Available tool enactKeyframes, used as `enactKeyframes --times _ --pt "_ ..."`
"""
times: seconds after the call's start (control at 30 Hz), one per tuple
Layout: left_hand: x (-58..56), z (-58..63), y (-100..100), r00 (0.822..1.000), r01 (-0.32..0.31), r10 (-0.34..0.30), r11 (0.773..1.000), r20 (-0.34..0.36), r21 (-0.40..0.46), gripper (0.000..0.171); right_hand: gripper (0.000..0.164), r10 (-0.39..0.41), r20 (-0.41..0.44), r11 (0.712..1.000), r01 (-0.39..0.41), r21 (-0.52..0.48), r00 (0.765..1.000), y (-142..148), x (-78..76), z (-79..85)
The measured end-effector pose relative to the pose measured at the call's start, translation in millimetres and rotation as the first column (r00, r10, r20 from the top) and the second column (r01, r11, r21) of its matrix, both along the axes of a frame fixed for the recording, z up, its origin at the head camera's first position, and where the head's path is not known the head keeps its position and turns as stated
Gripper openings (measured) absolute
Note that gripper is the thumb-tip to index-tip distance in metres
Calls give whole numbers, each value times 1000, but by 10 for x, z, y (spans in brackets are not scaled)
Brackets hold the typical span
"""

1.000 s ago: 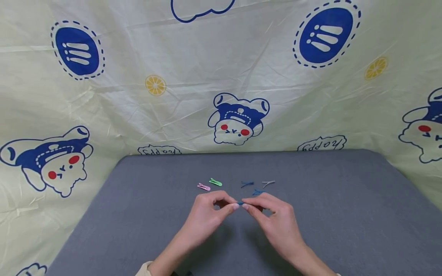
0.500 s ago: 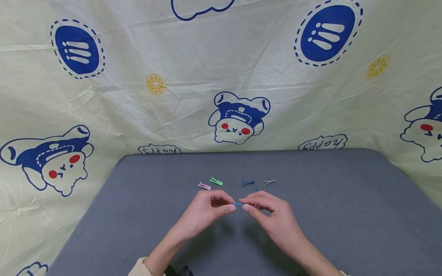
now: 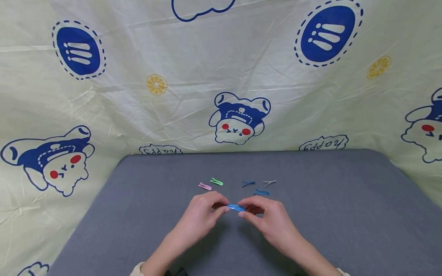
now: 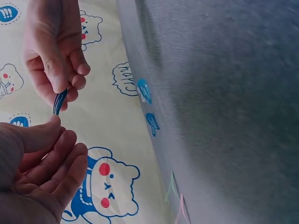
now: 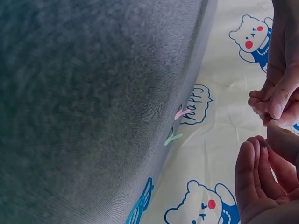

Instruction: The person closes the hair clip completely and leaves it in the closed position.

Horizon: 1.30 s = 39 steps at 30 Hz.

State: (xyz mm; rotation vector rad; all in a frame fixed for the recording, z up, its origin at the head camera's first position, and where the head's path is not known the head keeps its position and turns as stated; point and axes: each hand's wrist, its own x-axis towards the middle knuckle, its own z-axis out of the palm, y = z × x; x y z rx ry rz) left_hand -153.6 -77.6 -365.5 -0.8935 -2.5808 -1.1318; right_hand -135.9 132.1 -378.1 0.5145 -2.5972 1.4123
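Head view: blue clip (image 3: pixel 236 207) sits between my hands, above the counter (image 3: pixel 138 214), striped face visible. Left wrist view gives its narrow edge; right wrist view mostly loses it behind my fingers. Left hand (image 3: pixel 202 212) pinches one end, right hand (image 3: pixel 272 220) the other, both thumb against fingers, barely apart. Beyond on the counter: pink clip (image 3: pixel 205 186), green clip (image 3: pixel 216 181), second blue clip (image 3: pixel 261 193), dark blue clip (image 3: pixel 248 184), grey clip (image 3: pixel 269 183).

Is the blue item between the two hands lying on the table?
No, the right hand pinches the blue item clear of the table.
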Motion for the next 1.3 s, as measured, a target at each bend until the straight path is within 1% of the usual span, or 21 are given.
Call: enactKeyframes --times 0.13,0.23,0.43,0.6,0.8,0.9,1.0,1.17,1.3 --pt "-13 -50 -56 1000 -18 18 999 9 30 9 16 44 28 999 -44 18 999 -19 -41 -23" --pt "-38 -89 -97 1000 -16 16 999 25 27 10 15 86 60 995 -88 44 995 -29 -99 -49" --pt "-81 -182 -191 996 16 -12 999 90 -49 6 12 201 127 971 -215 107 971 -58 -216 -100" --pt "-111 -266 -265 990 44 -32 995 134 -85 7 10 257 167 948 -282 150 952 -113 -291 -122" --pt "-168 -355 -322 979 63 -45 994 197 -88 7 9 294 159 925 -323 201 942 -162 -389 -150" --pt "-206 -386 -343 976 60 -39 994 214 -92 6 8 299 163 918 -330 219 940 -186 -450 -175" --pt "-246 -416 -357 975 62 -39 993 221 -101 6 9 306 185 910 -345 231 934 -203 -501 -198" --pt "-304 -451 -371 972 96 -69 989 225 -111 4 9 314 216 898 -363 247 924 -216 -559 -225" --pt "-347 -473 -387 964 136 -111 987 240 -87 5 8 311 218 897 -362 254 925 -222 -586 -250"
